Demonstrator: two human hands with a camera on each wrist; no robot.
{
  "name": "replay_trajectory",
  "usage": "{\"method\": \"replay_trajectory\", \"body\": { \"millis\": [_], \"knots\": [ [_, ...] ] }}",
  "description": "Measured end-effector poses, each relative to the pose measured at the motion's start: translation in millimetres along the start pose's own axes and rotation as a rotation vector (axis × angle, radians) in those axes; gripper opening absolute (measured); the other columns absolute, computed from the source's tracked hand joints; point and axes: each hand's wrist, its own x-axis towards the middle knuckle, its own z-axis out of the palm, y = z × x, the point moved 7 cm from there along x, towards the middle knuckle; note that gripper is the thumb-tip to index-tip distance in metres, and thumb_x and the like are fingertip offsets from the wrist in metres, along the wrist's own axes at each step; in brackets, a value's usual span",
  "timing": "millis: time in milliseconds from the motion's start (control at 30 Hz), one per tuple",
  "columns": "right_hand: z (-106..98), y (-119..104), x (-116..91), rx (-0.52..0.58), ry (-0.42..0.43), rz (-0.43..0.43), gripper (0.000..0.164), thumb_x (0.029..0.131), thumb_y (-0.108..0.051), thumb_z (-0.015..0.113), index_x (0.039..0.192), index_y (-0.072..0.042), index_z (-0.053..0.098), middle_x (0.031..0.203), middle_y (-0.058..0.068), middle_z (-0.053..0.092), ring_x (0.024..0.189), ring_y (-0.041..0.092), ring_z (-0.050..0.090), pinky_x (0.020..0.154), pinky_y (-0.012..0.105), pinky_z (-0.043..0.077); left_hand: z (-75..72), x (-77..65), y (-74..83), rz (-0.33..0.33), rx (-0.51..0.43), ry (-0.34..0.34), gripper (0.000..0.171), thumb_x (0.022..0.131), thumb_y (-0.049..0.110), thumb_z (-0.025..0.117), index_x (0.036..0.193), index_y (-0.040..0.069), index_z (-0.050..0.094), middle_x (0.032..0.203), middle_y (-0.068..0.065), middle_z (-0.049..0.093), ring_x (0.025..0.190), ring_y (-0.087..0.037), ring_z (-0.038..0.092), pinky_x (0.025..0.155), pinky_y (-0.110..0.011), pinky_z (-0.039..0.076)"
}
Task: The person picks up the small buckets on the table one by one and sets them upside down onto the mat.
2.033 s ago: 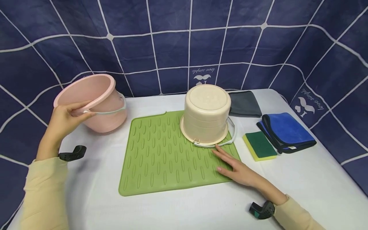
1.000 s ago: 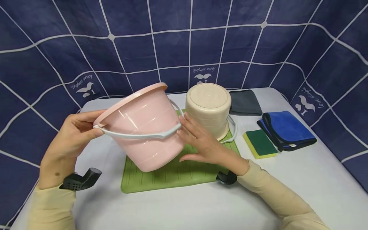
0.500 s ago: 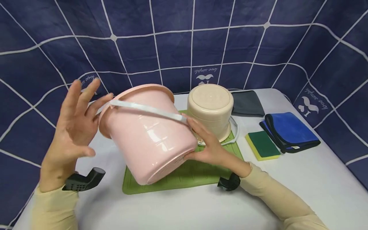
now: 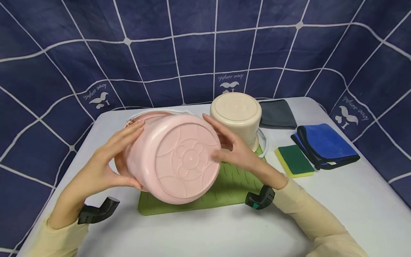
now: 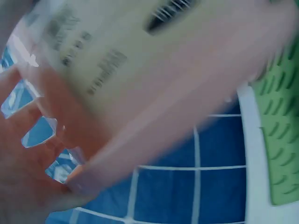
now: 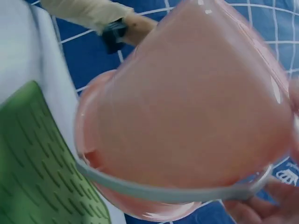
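Note:
Both hands hold a pink bucket (image 4: 187, 160) above the green mat, tipped over so that its embossed base faces the head view. My left hand (image 4: 102, 164) grips its side near the rim, fingers above and thumb below. My right hand (image 4: 239, 150) clasps the base edge, its thumb over the base. The bucket's pale handle (image 6: 159, 191) swings below the body in the right wrist view. A pale label (image 5: 107, 65) with dark print shows, blurred, on the bucket in the left wrist view. Upside down behind my right hand stands a cream bucket (image 4: 236, 114).
The green ribbed mat (image 4: 237, 182) lies on a white-covered table (image 4: 179, 232). To the right are a green and yellow sponge (image 4: 294, 160), a folded blue cloth (image 4: 327, 142) and a dark grey cloth (image 4: 277, 114). A navy checked curtain (image 4: 192, 57) surrounds the back and sides.
The pink bucket came from the left to over the mat and turned base toward the head view. My right hand took hold of it; my left hand let go, then gripped its side again.

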Motion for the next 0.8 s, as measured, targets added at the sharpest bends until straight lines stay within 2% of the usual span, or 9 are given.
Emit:
{"method": "replay_trajectory", "body": {
  "millis": [100, 167, 267, 333, 400, 467, 567, 700, 800],
  "knots": [
    [4, -1, 3, -0.019, -0.044, -0.008, 0.103, 0.077, -0.054, 0.069, 0.151, -0.009, 0.013, 0.152, 0.008, 0.021, 0.126, 0.028, 0.040, 0.100, 0.042, 0.035, -7.8, -15.3, -28.4, -0.088, -0.224, 0.097, 0.088, 0.065, 0.026, 0.082, 0.136, -0.008, 0.041, 0.143, -0.013, 0.040, 0.133, -0.025, 0.030, 0.107, -0.027, 0.022],
    [6, 2, 5, -0.042, -0.031, 0.002, 0.106, 0.074, -0.055, 0.071, 0.151, -0.013, 0.011, 0.153, 0.004, 0.018, 0.128, 0.026, 0.038, 0.103, 0.040, 0.032, -11.6, -22.3, -43.5, -0.139, -0.300, 0.150, 0.082, 0.064, 0.005, 0.082, 0.135, -0.009, 0.042, 0.140, -0.012, 0.043, 0.131, -0.021, 0.035, 0.105, -0.026, 0.026],
    [7, 11, 14, -0.094, 0.039, 0.009, 0.103, 0.072, -0.053, 0.072, 0.151, -0.018, 0.017, 0.153, -0.001, 0.020, 0.131, 0.020, 0.034, 0.104, 0.036, 0.030, -12.7, -27.8, -65.0, -0.256, -0.218, 0.172, 0.078, 0.064, -0.012, 0.078, 0.135, -0.004, 0.046, 0.135, -0.006, 0.050, 0.124, -0.015, 0.044, 0.099, -0.023, 0.034],
    [7, 17, 23, -0.108, 0.096, 0.009, 0.100, 0.071, -0.054, 0.071, 0.150, -0.018, 0.021, 0.152, -0.003, 0.022, 0.133, 0.017, 0.030, 0.104, 0.034, 0.029, -11.6, -28.7, -81.4, -0.310, -0.212, 0.164, 0.076, 0.066, -0.019, 0.074, 0.135, -0.002, 0.047, 0.133, -0.004, 0.052, 0.120, -0.013, 0.048, 0.093, -0.023, 0.040],
    [10, 19, 34, -0.110, 0.132, -0.005, 0.099, 0.073, -0.053, 0.070, 0.150, -0.012, 0.023, 0.152, 0.002, 0.022, 0.135, 0.016, 0.026, 0.105, 0.035, 0.027, -10.5, -28.7, -100.8, -0.342, -0.297, 0.178, 0.071, 0.071, -0.019, 0.071, 0.135, -0.001, 0.047, 0.131, -0.003, 0.053, 0.117, -0.013, 0.051, 0.089, -0.023, 0.044],
    [13, 23, 43, -0.095, 0.164, -0.004, 0.098, 0.074, -0.050, 0.070, 0.149, -0.007, 0.023, 0.152, 0.006, 0.023, 0.135, 0.016, 0.025, 0.106, 0.036, 0.025, -9.4, -27.9, -121.3, -0.355, -0.428, 0.196, 0.066, 0.076, -0.017, 0.067, 0.136, -0.002, 0.046, 0.131, -0.003, 0.052, 0.116, -0.013, 0.051, 0.087, -0.023, 0.045],
    [14, 37, 55, -0.067, 0.228, 0.010, 0.086, 0.081, -0.030, 0.072, 0.147, -0.003, 0.024, 0.150, 0.012, 0.025, 0.135, 0.018, 0.026, 0.106, 0.038, 0.024, -7.3, -25.6, -152.3, -0.386, -0.546, 0.220, 0.060, 0.082, -0.014, 0.063, 0.137, 0.000, 0.045, 0.131, -0.002, 0.051, 0.115, -0.012, 0.051, 0.087, -0.023, 0.045],
    [10, 69, 66, -0.092, 0.342, 0.085, 0.077, 0.083, -0.005, 0.071, 0.147, -0.007, 0.028, 0.150, 0.008, 0.028, 0.133, 0.013, 0.027, 0.105, 0.030, 0.026, 0.6, -23.7, -187.4, -0.463, -0.632, 0.226, 0.054, 0.090, -0.006, 0.058, 0.140, 0.000, 0.040, 0.131, -0.003, 0.048, 0.112, -0.011, 0.052, 0.087, -0.025, 0.046],
    [9, 87, 71, -0.131, 0.388, 0.146, 0.076, 0.083, -0.006, 0.071, 0.147, -0.007, 0.029, 0.149, 0.006, 0.029, 0.133, 0.011, 0.026, 0.105, 0.026, 0.023, 9.0, -25.8, -205.1, -0.528, -0.682, 0.219, 0.054, 0.094, 0.001, 0.054, 0.142, -0.003, 0.033, 0.135, -0.011, 0.042, 0.111, -0.011, 0.052, 0.087, -0.026, 0.046]
  ]
}}
